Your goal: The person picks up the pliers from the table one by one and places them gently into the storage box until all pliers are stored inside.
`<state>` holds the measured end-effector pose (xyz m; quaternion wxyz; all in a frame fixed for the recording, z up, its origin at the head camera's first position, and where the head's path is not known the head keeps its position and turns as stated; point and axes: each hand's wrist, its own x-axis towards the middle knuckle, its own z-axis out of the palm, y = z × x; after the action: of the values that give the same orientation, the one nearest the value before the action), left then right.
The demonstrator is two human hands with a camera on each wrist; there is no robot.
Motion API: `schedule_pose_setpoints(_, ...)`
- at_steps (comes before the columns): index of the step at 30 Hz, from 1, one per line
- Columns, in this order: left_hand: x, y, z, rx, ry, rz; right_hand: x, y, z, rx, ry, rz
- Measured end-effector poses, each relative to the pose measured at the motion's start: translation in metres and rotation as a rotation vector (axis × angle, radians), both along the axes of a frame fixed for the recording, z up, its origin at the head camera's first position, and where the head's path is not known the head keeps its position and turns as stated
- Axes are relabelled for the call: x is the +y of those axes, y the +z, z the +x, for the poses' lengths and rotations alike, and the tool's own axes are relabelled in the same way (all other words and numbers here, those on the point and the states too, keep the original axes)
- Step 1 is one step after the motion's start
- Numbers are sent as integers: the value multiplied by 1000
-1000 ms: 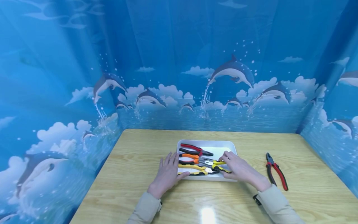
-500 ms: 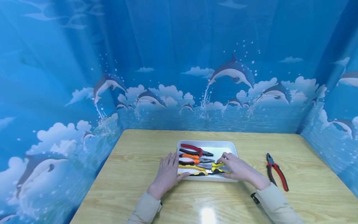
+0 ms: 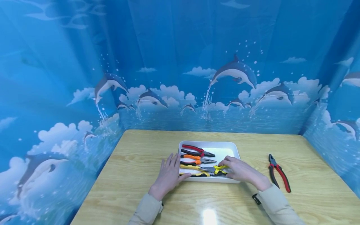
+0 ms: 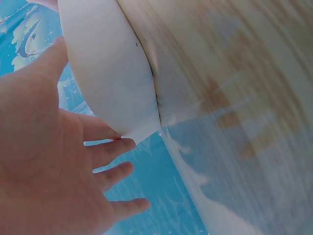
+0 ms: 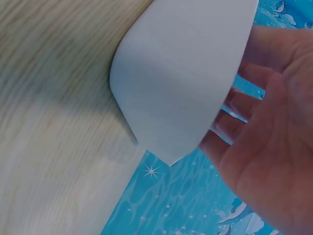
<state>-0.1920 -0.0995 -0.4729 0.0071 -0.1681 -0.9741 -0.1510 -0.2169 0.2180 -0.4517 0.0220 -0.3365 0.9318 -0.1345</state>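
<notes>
In the head view a white tray (image 3: 223, 151) holds several pliers. My right hand (image 3: 243, 171) reaches over its right end and pinches the bright yellow handles of long-nose pliers (image 3: 220, 167), whose grey jaws point left over yellow-and-black pliers (image 3: 189, 167). Stretched along the tray's left rim, my left hand (image 3: 167, 175) touches it with straight fingers. Orange-handled pliers (image 3: 189, 157) and red-and-black pliers (image 3: 192, 147) lie farther back in the tray. Both wrist views show the tray's outer wall (image 4: 107, 63) beside the hand; the right hand's fingertips (image 5: 239, 103) are partly hidden behind it.
Another pair of red-and-black pliers (image 3: 273, 164) lies on the wooden table (image 3: 146, 147), right of the tray and near the right forearm. A blue curtain (image 3: 174, 62) printed with dolphins encloses the table at the back and sides.
The yellow long-nose pliers have shifted toward the front of the tray, away from the orange pliers' jaws, with the right hand still at their handles. The left hand stays in place.
</notes>
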Motion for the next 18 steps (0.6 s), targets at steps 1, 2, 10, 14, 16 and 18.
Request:
schedule_pose_setpoints(1, 0, 0, 0, 2, 0, -1, 0, 0, 1, 3, -3, -3)
schedule_pose_setpoints(2, 0, 0, 0, 2, -1, -3, 0, 0, 1, 14, -4, -4)
schedule_pose_setpoints(10, 0, 1, -1, 10, -2, 4, 3, -6, 5, 125, -29, -20)
schedule_pose_setpoints(14, 0, 1, -1, 4, 2, 5, 5, -9, 6, 224, -30, -50)
schedule_pose_setpoints(16, 1, 1, -1, 0, 2, 2, 5, -10, 7, 291, -39, -67)
schedule_pose_setpoints(18, 1, 1, 0, -5, 4, 4, 4, -9, 8, 356, -49, -88)
